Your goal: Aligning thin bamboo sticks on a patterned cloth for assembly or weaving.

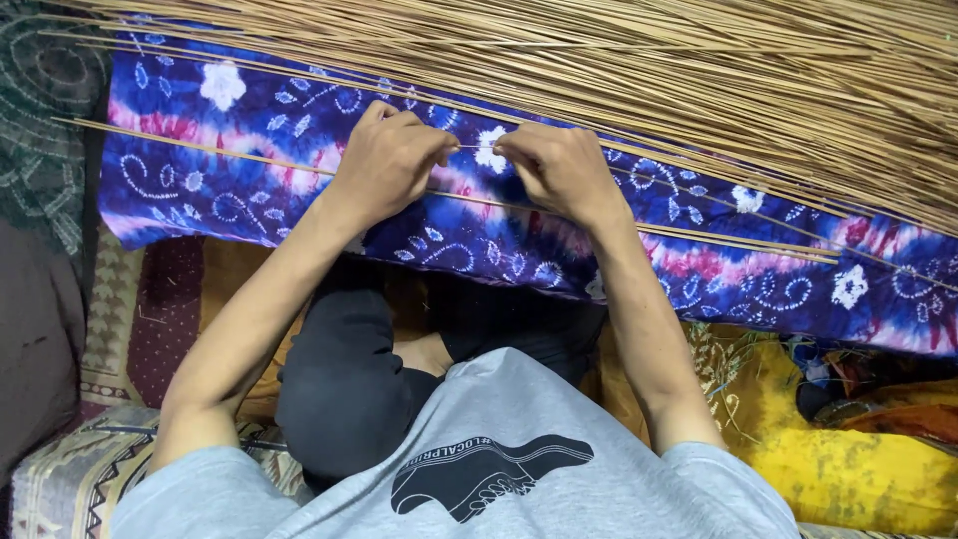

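Item: thin straw stalk (477, 148), pinched between the fingertips of the left hand (387, 160) and the right hand (561, 168).
Appearance: pale tan, slender, dry; only a short length shows between the two hands.
Pose: near level, running left to right across the gap between the fingertips.
Location: just above the blue and purple tie-dye cloth (239, 170), over a white flower mark.
Left hand: closed, knuckles up, thumb and forefinger pressed on the stalk end.
Right hand: closed likewise, fingertips facing the left hand, close together.
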